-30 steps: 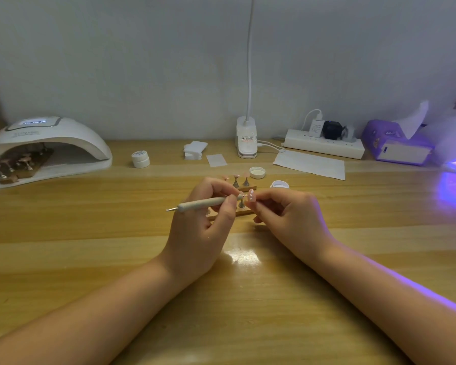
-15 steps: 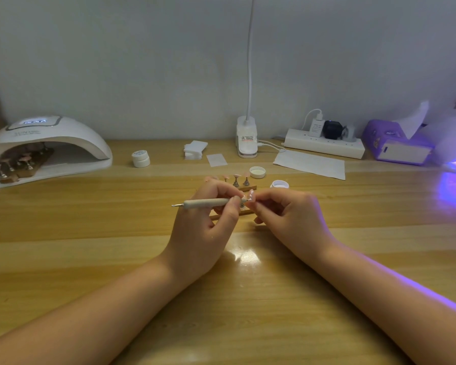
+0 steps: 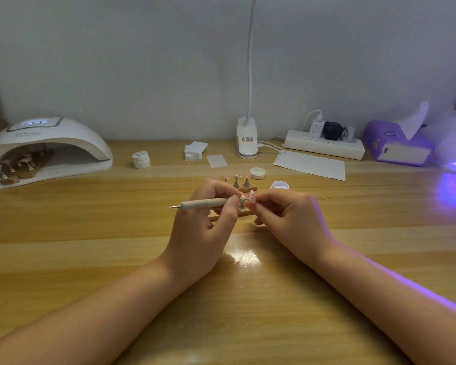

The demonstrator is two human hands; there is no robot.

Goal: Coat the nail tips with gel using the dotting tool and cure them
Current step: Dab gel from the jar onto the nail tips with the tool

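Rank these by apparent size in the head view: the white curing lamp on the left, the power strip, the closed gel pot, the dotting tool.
1. White curing lamp
2. Power strip
3. Dotting tool, though it sits nearer the camera, so this is unsure
4. Closed gel pot

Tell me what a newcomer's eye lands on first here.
The two hands meeting mid-table: the left hand grips a dotting tool whose tip meets a nail tip pinched by the right hand. Next, the purple glow at the far right, and the white curing lamp at the far left.
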